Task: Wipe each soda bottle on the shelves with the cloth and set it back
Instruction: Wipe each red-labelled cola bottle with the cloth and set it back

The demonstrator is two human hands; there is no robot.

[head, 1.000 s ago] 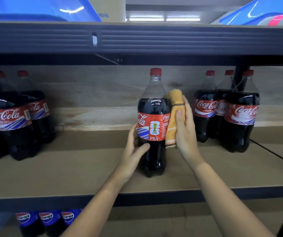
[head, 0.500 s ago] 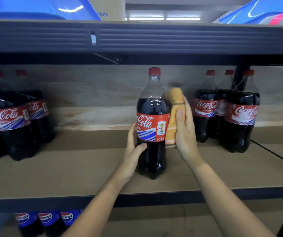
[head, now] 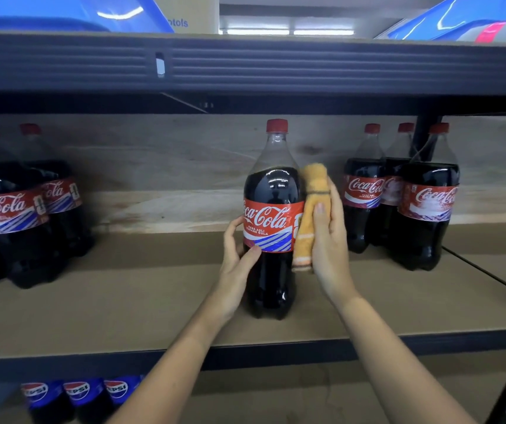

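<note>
A large Coca-Cola bottle (head: 271,215) with a red cap stands upright near the front middle of the cardboard-lined shelf (head: 123,295). My left hand (head: 236,264) grips its left side at the label's lower edge, thumb across the front. My right hand (head: 328,240) presses a folded orange cloth (head: 309,215) flat against the bottle's right side with straight fingers. The label now faces me with the full logo.
Three Coca-Cola bottles (head: 398,197) stand at the back right beside a dark upright post (head: 426,136). More Coca-Cola bottles (head: 22,209) crowd the left end. Pepsi bottles (head: 77,393) sit on the shelf below. A dark metal beam (head: 245,62) runs overhead.
The bottle has turned about its axis: the FRA emblem moved off to the right and the full logo now faces front. Both hands stay on its sides.
</note>
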